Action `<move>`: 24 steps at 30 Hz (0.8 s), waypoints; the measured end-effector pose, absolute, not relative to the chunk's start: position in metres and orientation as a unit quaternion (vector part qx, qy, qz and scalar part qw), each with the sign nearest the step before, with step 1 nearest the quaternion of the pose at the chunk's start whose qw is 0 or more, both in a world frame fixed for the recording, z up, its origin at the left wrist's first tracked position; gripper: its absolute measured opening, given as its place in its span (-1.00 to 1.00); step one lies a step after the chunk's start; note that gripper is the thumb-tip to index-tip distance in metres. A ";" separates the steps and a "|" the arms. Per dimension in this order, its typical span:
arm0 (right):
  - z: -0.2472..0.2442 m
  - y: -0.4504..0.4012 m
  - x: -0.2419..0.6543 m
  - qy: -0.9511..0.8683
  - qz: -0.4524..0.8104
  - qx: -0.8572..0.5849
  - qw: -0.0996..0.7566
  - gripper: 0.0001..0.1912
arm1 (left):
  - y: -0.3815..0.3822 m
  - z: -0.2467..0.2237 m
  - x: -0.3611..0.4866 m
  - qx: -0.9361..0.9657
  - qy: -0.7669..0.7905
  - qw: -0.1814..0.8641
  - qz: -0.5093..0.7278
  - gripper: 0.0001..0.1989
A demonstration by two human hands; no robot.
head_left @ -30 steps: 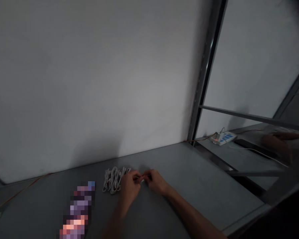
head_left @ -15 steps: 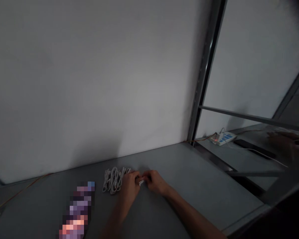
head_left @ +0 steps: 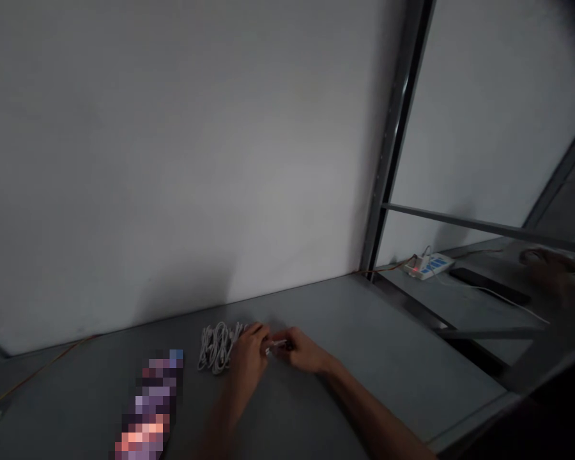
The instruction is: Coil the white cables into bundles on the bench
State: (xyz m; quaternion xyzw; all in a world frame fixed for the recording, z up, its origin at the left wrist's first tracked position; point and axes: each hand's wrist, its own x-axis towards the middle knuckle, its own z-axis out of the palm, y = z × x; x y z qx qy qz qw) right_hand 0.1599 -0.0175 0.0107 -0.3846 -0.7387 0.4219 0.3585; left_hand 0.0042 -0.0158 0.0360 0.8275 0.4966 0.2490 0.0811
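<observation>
Close together over the grey table, my left hand (head_left: 250,351) and my right hand (head_left: 303,350) are both closed on a slim white cable (head_left: 278,344). Only a short stretch of it shows between the fingertips; the rest is hidden by my fingers. Several coiled bundles of white cable (head_left: 218,348) lie side by side just left of my left hand, which covers part of the nearest one.
A long pixelated object (head_left: 146,406) lies on the grey table (head_left: 364,332) at front left. Past a metal frame post (head_left: 395,147), a power strip (head_left: 429,266) with a plug and a black phone (head_left: 489,285) rest near another person's blurred hand (head_left: 551,271).
My right hand has turned and shifted slightly right, and more of the white cable shows along its fingers. My left hand has barely moved. The other person's hand has moved.
</observation>
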 end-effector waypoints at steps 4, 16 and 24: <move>0.009 -0.019 0.160 -0.735 0.380 -0.410 0.384 -0.82 | -0.018 0.033 0.007 0.824 0.489 0.070 0.278 -0.78; 0.012 -0.019 0.158 -0.718 0.405 -0.409 0.391 -0.82 | -0.022 0.035 0.012 0.803 0.533 0.037 0.266 -0.83; 0.014 -0.019 0.160 -0.724 0.390 -0.423 0.381 -0.78 | -0.017 0.026 0.013 0.792 0.536 0.056 0.285 -0.81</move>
